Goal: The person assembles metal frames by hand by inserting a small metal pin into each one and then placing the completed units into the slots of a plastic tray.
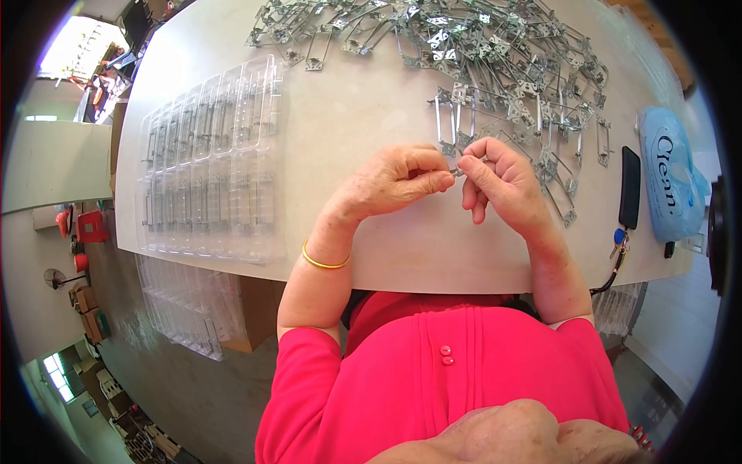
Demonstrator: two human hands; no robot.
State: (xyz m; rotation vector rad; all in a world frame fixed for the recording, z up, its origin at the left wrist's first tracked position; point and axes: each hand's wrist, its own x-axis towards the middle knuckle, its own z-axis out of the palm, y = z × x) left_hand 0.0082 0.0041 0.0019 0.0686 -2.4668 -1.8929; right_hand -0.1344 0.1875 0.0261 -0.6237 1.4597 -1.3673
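My left hand [406, 178], with a gold bangle on its wrist, is closed, thumb and fingers pinching a small grey metal part [456, 172]. Facing it, my right hand [498, 182] grips the other side of the same part between thumb and forefinger. Fingers cover most of that part, so its full shape is hidden. Just beyond my fingertips lies a large heap of metal brackets [495, 69], thin rods joined to small drilled plates. To the left, a clear plastic tray [270, 131] holds similar brackets in rows of compartments.
On the right of the white table [340, 108] are a black phone [630, 185], keys on a strap [618, 247] and a blue plastic bag [668, 174]. More clear trays [185, 301] sit below the table's left front edge, beside a cardboard box [261, 305].
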